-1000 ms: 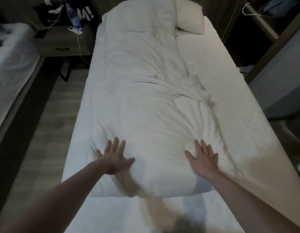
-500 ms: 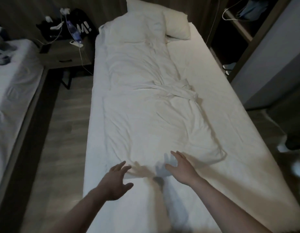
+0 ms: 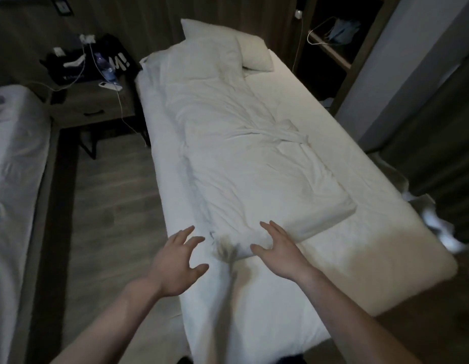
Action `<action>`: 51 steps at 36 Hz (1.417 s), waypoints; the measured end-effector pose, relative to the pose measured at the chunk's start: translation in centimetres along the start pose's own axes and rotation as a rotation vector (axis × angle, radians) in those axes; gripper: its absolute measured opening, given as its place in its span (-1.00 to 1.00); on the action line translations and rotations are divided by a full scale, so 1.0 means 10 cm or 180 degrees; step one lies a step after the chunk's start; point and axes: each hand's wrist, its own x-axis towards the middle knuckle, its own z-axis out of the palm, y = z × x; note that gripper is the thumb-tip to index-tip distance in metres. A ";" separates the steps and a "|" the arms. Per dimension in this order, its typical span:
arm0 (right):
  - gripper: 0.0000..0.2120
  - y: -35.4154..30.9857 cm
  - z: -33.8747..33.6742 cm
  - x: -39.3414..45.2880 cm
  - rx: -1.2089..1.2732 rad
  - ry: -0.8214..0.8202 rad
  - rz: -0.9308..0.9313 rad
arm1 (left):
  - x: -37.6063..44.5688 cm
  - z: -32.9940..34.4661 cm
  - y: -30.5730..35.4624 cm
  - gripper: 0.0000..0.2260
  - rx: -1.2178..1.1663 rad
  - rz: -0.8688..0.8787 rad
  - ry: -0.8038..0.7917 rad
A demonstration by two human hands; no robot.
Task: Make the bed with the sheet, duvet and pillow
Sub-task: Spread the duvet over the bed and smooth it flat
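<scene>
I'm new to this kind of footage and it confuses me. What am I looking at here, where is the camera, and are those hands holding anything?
There is no machine: a person wears a camera on the head, looking down past their own arms at a bed. The left hand and right hand are spread open near the foot end, gripping nothing. The right hand's fingers lie at the near edge of a rumpled white duvet, which lies bunched down the middle over the sheet. A pillow sits at the far end, partly under the duvet.

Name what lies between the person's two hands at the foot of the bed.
In the head view, the near corner of the bunched duvet and a strip of sheet lie between the left hand and the right hand.
</scene>
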 end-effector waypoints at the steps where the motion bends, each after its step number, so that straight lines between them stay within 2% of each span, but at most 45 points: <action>1: -0.30 -0.08 0.07 -0.11 0.0019 0.0037 0.0016 | -0.06 -0.09 -0.06 -0.33 0.0059 0.0072 -0.0030; 6: -0.33 -0.47 0.26 -0.49 0.0177 0.0275 -0.0112 | -0.26 -0.54 -0.29 -0.37 0.0041 0.0313 0.0117; 11: -0.35 -0.72 0.38 -0.56 0.0181 0.0372 -0.0275 | -0.36 -0.78 -0.54 -0.37 -0.0018 0.0268 0.0301; 17: -0.31 -1.04 0.66 -0.48 0.0041 0.0410 -0.0197 | -0.41 -0.92 -0.98 -0.22 -0.0022 0.0172 0.0256; 20: -0.30 -1.22 0.80 -0.37 0.0007 0.0379 -0.0173 | -0.28 -1.02 -1.26 -0.25 0.0021 0.0210 0.0217; 24: -0.30 -1.51 1.01 -0.08 -0.0066 0.0459 -0.0045 | 0.04 -1.24 -1.70 -0.33 0.0110 0.0278 0.0101; 28: -0.30 -1.89 1.21 0.35 -0.0143 0.0774 -0.0006 | 0.38 -1.57 -2.15 -0.24 0.0154 0.0328 0.0030; 34: -0.28 -2.74 1.55 0.99 0.0061 0.0805 0.0188 | 0.80 -2.27 -2.94 -0.20 0.0380 0.0436 -0.0179; 37: -0.28 -3.06 1.65 1.20 0.0054 0.0895 0.0155 | 1.02 -2.59 -3.21 -0.30 0.0480 0.0543 -0.0160; 43: -0.30 -3.41 1.60 1.53 0.0105 0.1048 0.0282 | 1.60 -3.01 -3.40 -0.29 0.0470 0.0697 -0.0148; 51: -0.24 -3.62 1.35 2.29 0.0156 0.1137 0.0423 | 2.63 -3.32 -3.38 -0.38 0.0309 0.0816 -0.0010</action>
